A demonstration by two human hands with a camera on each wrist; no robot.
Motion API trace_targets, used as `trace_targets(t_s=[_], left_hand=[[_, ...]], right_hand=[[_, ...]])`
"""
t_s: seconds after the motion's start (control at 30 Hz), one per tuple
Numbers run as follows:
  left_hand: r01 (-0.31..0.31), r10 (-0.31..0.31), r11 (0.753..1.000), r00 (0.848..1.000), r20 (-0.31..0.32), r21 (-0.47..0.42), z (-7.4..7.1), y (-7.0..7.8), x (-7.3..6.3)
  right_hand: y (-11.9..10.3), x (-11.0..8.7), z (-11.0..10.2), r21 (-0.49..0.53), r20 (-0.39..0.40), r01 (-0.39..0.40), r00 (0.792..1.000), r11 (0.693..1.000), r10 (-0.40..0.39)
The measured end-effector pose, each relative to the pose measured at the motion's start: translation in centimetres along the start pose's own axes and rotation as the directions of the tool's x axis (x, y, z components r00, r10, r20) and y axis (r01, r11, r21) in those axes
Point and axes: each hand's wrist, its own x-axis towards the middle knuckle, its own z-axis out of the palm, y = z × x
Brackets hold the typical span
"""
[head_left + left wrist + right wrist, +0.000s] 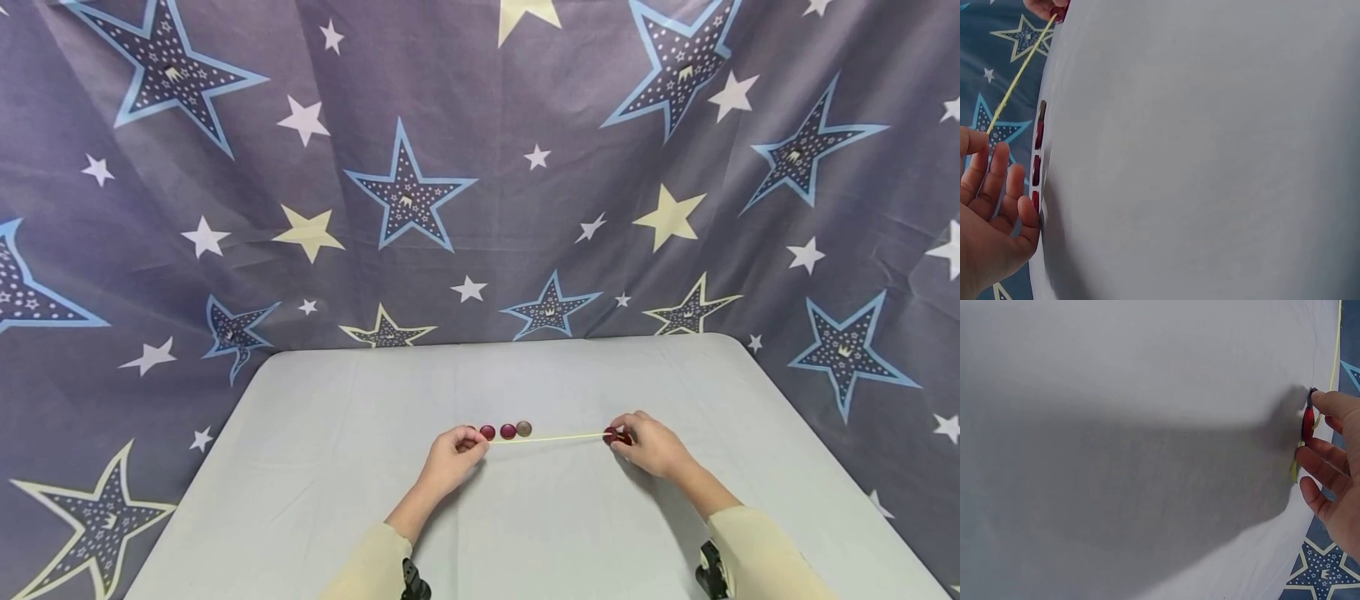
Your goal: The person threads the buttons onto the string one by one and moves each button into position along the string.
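In the head view, your two hands are well apart above the worktop (337, 500). Your left hand (450, 460) pinches one end of the yellow cord (551, 438) between thumb and forefinger, and the cord runs in a nearly straight line across to your right hand (651, 443), whose thumb and fingers close on dark red pieces (611, 436). Beyond the cord and just beside your left hand lies a row of dark red discs (508, 431), one partly hidden by your fingers, with a brown disc (524, 428) at its right end

In the left wrist view, you see the thumb and forefinger of your left hand meeting at the cord, while the other fingers spread loosely, bent and apart from it. The discs sit in a line along the worktop, near the little finger. Your right hand shows only partly at the top, by a red piece

In the right wrist view, your right hand has its thumb and fingertips on the red pieces, the other fingers bent, and a short yellow tail (1294, 470) shows by the fingertips
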Motion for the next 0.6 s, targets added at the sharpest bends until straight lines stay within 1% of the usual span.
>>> trace_targets(t_s=[0.23,0.37,0.6], left_hand=[[-0.002,0.002,1.0,1.0,0.015,-0.009,0.04,0.14,-0.12],[0.011,-0.011,1.0,1.0,0.017,-0.013,0.12,0.26,-0.14],[0.006,-0.006,0.999,1.0,0.015,-0.037,0.25,0.35,-0.22]], right_hand=[[0.23,0.03,0.34,-0.018,-0.024,0.018,1.0,1.0,-0.018],[0.35,0.13,0.54,-0.022,-0.019,0.01,1.0,1.0,-0.01],[0.34,0.28,0.62,-0.017,-0.01,-0.002,1.0,1.0,0.002]])
